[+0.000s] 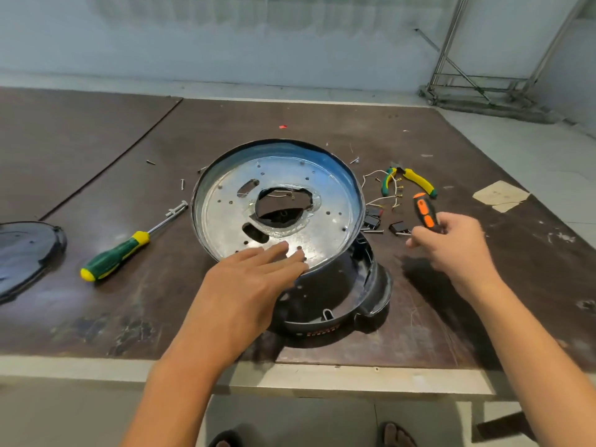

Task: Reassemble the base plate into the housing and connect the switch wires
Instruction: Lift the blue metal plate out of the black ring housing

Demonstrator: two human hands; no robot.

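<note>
Silver-grey and punched with holes, the base plate (322,201) sits tilted in the open mouth of the dark housing (325,295), its far rim higher than the near one. The housing stands near the front edge of the brown surface (96,140). The left grip (248,279), a bare hand, lies spread with straight fingers on the plate's near edge, pinching nothing. The right grip (451,243) is off to the right of the housing, its fingers curled round the lower end of an orange-and-black screwdriver (425,209). Just beyond that tool lie green-and-yellow pliers (416,180) and the thin white switch wires (377,200), which trail beside small black parts (372,217) against the housing's right side. A green-and-yellow screwdriver (119,253) lies well to the left, with a loose screw (182,183) near its tip. A black lid (25,250) rests at the left edge.
</note>
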